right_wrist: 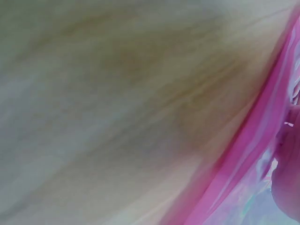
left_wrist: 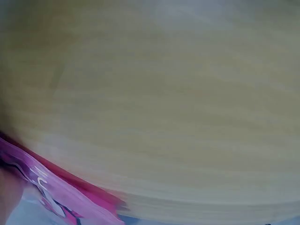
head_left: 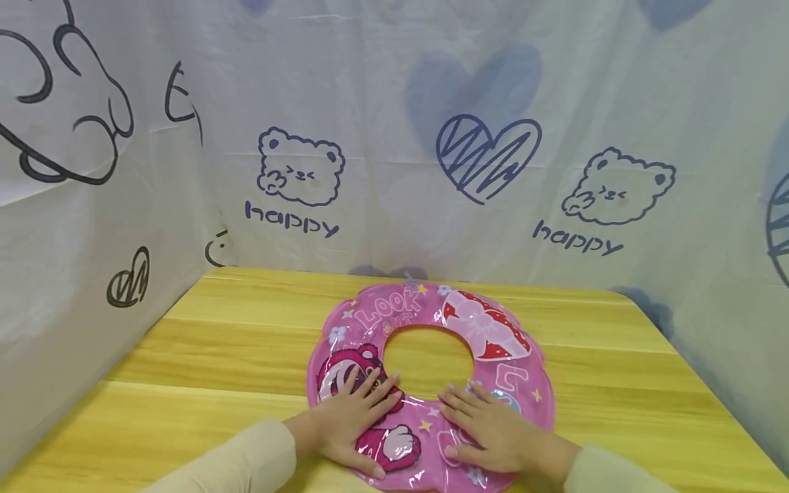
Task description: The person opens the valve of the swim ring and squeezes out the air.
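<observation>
A pink swim ring (head_left: 536,390) printed with a bear, strawberries and the words "LOOK OUT" lies on the wooden table, looking soft and only partly filled. My left hand (head_left: 351,418) rests on its near left part with fingers spread over the bear print. On the near right part lies my right hand (head_left: 493,428), its fingers extended toward the hole. Both palms face down on the plastic. In the left wrist view the ring's edge (left_wrist: 70,187) shows at the lower left; in the right wrist view its edge (right_wrist: 248,154) runs along the right side.
The yellow wood-grain table (head_left: 234,342) extends around the ring on every side. White cloth (head_left: 382,123) with hearts, bear drawings and "happy" lettering hangs behind and along both sides of the table.
</observation>
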`<move>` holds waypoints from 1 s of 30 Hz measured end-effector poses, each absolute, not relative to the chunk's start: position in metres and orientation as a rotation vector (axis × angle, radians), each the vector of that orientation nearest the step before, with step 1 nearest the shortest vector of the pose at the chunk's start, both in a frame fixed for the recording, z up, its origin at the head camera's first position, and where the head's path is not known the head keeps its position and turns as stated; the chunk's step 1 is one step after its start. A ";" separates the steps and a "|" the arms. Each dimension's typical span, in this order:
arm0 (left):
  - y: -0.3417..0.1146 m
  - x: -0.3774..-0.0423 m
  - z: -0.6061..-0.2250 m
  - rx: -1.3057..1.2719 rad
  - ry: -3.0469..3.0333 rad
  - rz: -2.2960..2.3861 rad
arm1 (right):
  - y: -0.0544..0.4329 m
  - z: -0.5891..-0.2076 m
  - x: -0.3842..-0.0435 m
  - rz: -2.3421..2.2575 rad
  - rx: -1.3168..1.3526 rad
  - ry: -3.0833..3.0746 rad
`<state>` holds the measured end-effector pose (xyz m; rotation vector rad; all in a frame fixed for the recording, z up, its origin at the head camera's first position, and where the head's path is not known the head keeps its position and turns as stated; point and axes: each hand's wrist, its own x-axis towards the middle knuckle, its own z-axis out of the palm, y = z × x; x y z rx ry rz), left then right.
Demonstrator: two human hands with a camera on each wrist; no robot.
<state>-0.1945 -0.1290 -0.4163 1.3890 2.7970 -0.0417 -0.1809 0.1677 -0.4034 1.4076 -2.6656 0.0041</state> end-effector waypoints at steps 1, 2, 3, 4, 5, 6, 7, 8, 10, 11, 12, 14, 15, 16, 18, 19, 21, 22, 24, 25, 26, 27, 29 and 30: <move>-0.126 -0.193 -0.417 1.397 2.822 -0.065 | 0.167 -0.403 -0.181 0.001 1.392 -2.677; -0.123 -0.191 -0.417 1.403 2.849 -0.100 | 0.165 -0.402 -0.181 -0.001 1.375 -2.693; -0.120 -0.189 -0.418 1.409 2.878 -0.136 | 0.164 -0.401 -0.181 0.001 1.354 -2.718; -0.117 -0.187 -0.418 1.418 2.911 -0.179 | 0.163 -0.400 -0.180 0.001 1.331 -2.741; -0.113 -0.185 -0.419 1.420 2.940 -0.223 | 0.162 -0.399 -0.180 0.014 1.305 -2.777; -0.110 -0.183 -0.419 1.417 2.966 -0.255 | 0.161 -0.399 -0.179 0.032 1.275 -2.808; -0.107 -0.181 -0.419 1.408 2.991 -0.280 | 0.160 -0.399 -0.178 0.035 1.246 -2.834; -0.104 -0.179 -0.419 1.390 3.009 -0.292 | 0.159 -0.398 -0.177 0.033 1.217 -2.855; -0.098 -0.174 -0.419 1.350 3.029 -0.276 | 0.158 -0.399 -0.175 0.030 1.172 -2.865; -0.096 -0.173 -0.419 1.328 3.034 -0.256 | 0.157 -0.399 -0.175 0.034 1.152 -2.870; -0.094 -0.171 -0.419 1.308 3.037 -0.238 | 0.157 -0.400 -0.174 0.019 1.140 -2.851; -0.092 -0.169 -0.420 1.277 3.041 -0.225 | 0.157 -0.402 -0.173 0.004 1.123 -2.819; -0.091 -0.168 -0.420 1.269 3.045 -0.232 | 0.157 -0.403 -0.172 0.005 1.115 -2.803; -0.090 -0.168 -0.421 1.262 3.051 -0.243 | 0.156 -0.405 -0.171 0.018 1.113 -2.794; -0.090 -0.167 -0.421 1.258 3.064 -0.266 | 0.155 -0.407 -0.169 0.053 1.147 -2.758; -0.090 -0.167 -0.421 1.258 3.068 -0.268 | 0.154 -0.408 -0.168 0.086 1.175 -2.752; -0.091 -0.167 -0.422 1.256 3.068 -0.247 | 0.151 -0.409 -0.166 0.158 1.248 -2.740; -0.091 -0.167 -0.421 1.255 3.060 -0.212 | 0.149 -0.409 -0.165 0.196 1.291 -2.732; -0.094 -0.168 -0.421 1.266 3.037 -0.142 | 0.145 -0.409 -0.164 0.239 1.356 -2.724; -0.095 -0.169 -0.420 1.278 3.026 -0.120 | 0.143 -0.409 -0.163 0.264 1.371 -2.735; -0.097 -0.171 -0.420 1.295 3.016 -0.104 | 0.142 -0.409 -0.163 0.290 1.381 -2.747; -0.099 -0.173 -0.419 1.321 3.009 -0.097 | 0.140 -0.409 -0.162 0.311 1.383 -2.764; -0.103 -0.177 -0.417 1.390 3.007 -0.142 | 0.140 -0.409 -0.162 0.324 1.374 -2.804; -0.105 -0.179 -0.416 1.428 3.008 -0.174 | 0.139 -0.410 -0.162 0.330 1.368 -2.824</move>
